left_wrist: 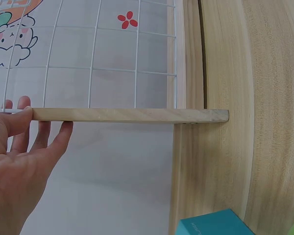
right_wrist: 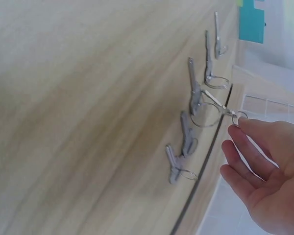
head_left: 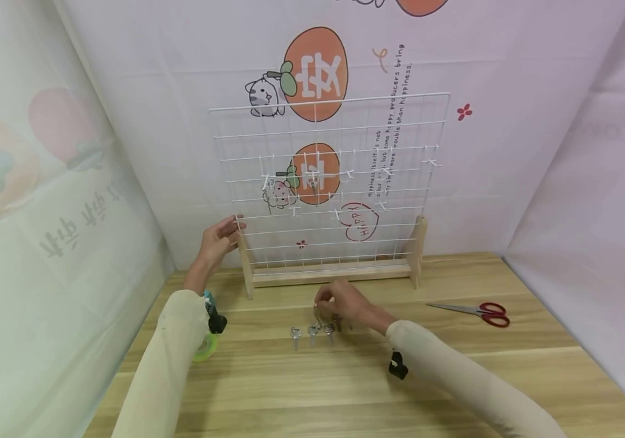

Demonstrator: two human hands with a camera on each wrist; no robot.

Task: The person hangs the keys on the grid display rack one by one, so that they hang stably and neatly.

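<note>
With its thumb and fingers, my left hand (head_left: 219,240) pinches the upper end of a wooden side post (left_wrist: 122,115) on the rack's left. The rack is a white wire grid (head_left: 279,232) standing upright in a wooden base. In front of it my right hand (right_wrist: 274,169) pinches a small metal ring (right_wrist: 240,118) from which a key (right_wrist: 215,100) hangs, just over the table. Several more silver keys (head_left: 313,331), with rings, lie in a row below that hand; in the right wrist view the held key overlaps another key's larger ring.
Red-handled scissors (head_left: 479,311) lie at right on the wooden table (head_left: 356,389). By the left forearm are a teal box (left_wrist: 213,225) and a green tape roll (head_left: 206,348). White hooks (head_left: 349,174) hang on the grid. A printed white cloth (head_left: 181,152) stands behind.
</note>
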